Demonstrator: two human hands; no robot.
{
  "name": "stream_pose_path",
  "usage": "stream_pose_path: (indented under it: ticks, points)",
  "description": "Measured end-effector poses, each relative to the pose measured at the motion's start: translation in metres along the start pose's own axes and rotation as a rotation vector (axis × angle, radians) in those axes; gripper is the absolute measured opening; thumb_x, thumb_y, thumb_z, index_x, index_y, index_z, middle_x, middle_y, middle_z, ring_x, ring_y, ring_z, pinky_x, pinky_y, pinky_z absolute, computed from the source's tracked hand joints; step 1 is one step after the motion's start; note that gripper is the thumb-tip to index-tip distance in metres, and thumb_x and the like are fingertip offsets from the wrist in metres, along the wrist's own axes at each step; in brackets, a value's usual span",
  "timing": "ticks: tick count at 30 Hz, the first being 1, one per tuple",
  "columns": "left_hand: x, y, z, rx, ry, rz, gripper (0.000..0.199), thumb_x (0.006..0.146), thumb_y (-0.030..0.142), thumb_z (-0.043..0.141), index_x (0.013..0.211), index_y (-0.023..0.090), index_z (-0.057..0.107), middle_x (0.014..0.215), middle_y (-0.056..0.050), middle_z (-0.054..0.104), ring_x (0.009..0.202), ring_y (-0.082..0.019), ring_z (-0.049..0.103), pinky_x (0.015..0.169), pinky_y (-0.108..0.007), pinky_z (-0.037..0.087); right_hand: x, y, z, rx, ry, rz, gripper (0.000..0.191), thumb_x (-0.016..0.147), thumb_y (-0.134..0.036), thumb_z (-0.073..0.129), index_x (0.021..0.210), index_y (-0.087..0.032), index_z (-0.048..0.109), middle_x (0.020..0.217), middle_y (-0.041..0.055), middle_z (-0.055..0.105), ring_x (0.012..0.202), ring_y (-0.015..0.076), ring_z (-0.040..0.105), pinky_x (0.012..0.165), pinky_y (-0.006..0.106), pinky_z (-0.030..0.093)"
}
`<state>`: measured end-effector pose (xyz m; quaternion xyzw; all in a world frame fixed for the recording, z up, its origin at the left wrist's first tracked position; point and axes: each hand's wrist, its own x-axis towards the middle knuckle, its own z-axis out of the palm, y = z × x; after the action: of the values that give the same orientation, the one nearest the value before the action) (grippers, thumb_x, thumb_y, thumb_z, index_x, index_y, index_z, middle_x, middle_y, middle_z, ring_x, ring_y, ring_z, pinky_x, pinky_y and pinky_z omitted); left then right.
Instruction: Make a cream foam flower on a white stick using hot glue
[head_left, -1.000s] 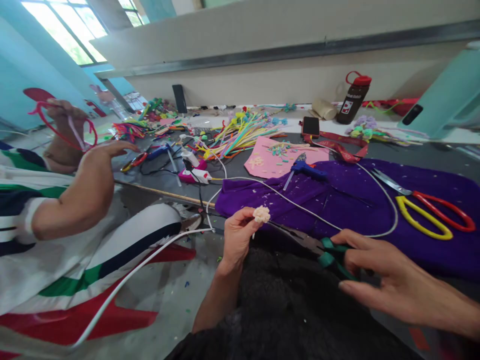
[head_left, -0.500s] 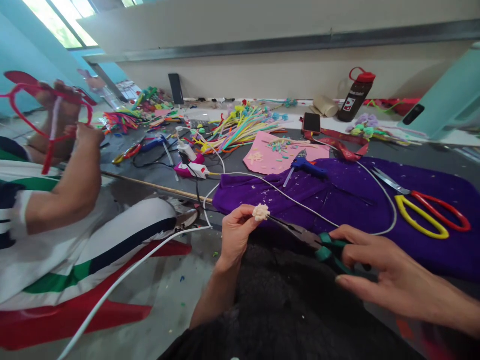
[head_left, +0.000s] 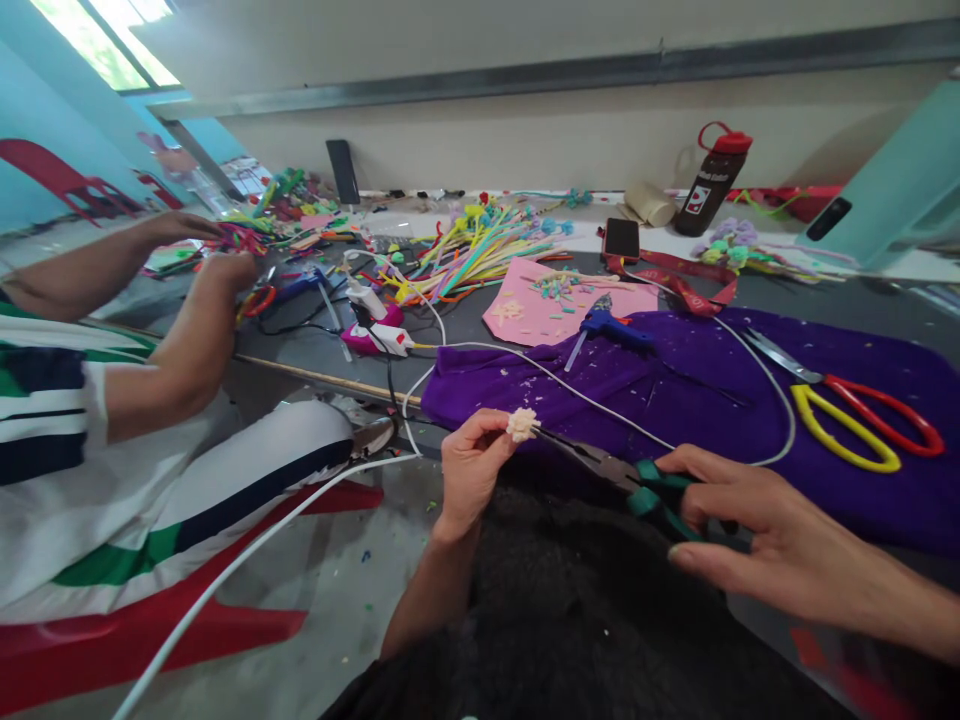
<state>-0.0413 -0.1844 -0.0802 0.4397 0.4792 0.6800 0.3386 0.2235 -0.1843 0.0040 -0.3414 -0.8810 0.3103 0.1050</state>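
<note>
Between thumb and fingers, my left hand [head_left: 474, 468] pinches a small cream fuzzy flower [head_left: 523, 425]. My right hand [head_left: 757, 520] is wrapped round the green handles of long-nose pliers [head_left: 611, 467]. The tips of the pliers reach the right side of the flower; whether they grip it I cannot tell. Beyond my hands a purple cloth [head_left: 480, 385] covers part of the table. On it lie a blue glue gun [head_left: 619, 330] and large scissors [head_left: 847, 405] with one red and one yellow handle.
A pink sheet [head_left: 517, 300] holds small cut pieces. Behind it lies a heap of pipe cleaners [head_left: 480, 255]. A power strip [head_left: 379, 335], a white cable [head_left: 247, 540], a phone [head_left: 622, 239] and a bottle [head_left: 712, 185] are around. At left sits a co-worker [head_left: 150, 390].
The co-worker's hands have moved from the raised red pipe cleaners down to the table materials. My hands, the flower and the pliers stay nearly in place. The view shifts slightly.
</note>
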Motion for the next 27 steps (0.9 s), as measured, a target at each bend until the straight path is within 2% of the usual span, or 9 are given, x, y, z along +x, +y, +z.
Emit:
stream_pose_path:
  ticks: [7,13,17,27]
  points:
    - [0.0007,-0.0009,-0.0003,0.006,0.002,-0.001,0.01,0.063,0.019,0.072,0.072,0.018,0.069,0.073,-0.001,0.065,0.068,-0.013,0.058,0.065,-0.023,0.046,0.0014,-0.0013,-0.0006,-0.003,-0.021,0.01,0.024,0.076,-0.033,0.059,0.059,-0.017,0.051,0.095,0.0041,0.055,0.09,0.0203,0.056,0.068,0.029,0.046]
    - [0.0004,-0.005,-0.0016,-0.138,0.043,-0.149,0.015,0.06,0.021,0.074,0.073,0.017,0.068,0.071,-0.001,0.064,0.062,-0.011,0.057,0.057,-0.02,0.048,0.002,-0.0009,-0.0002,0.003,0.034,-0.009,0.023,0.074,-0.031,0.061,0.057,-0.018,0.052,0.086,0.0031,0.058,0.088,0.0207,0.058,0.066,0.027,0.047]
    - [-0.0003,-0.0038,-0.001,-0.222,0.052,-0.22,0.016,0.058,0.022,0.075,0.073,0.017,0.069,0.07,-0.001,0.065,0.06,-0.009,0.056,0.054,-0.019,0.048,0.0034,-0.0005,0.0007,0.02,0.043,-0.018,0.024,0.073,-0.031,0.061,0.056,-0.018,0.051,0.089,0.0037,0.058,0.087,0.0204,0.058,0.066,0.027,0.047]
    - [-0.0013,-0.0036,-0.0009,-0.241,0.022,-0.221,0.016,0.057,0.022,0.076,0.071,0.017,0.069,0.07,0.0,0.065,0.057,-0.008,0.056,0.054,-0.018,0.047,0.0055,-0.0009,0.0006,0.02,0.007,-0.016,0.024,0.076,-0.031,0.059,0.057,-0.017,0.05,0.091,0.0038,0.056,0.085,0.0184,0.056,0.066,0.027,0.045]
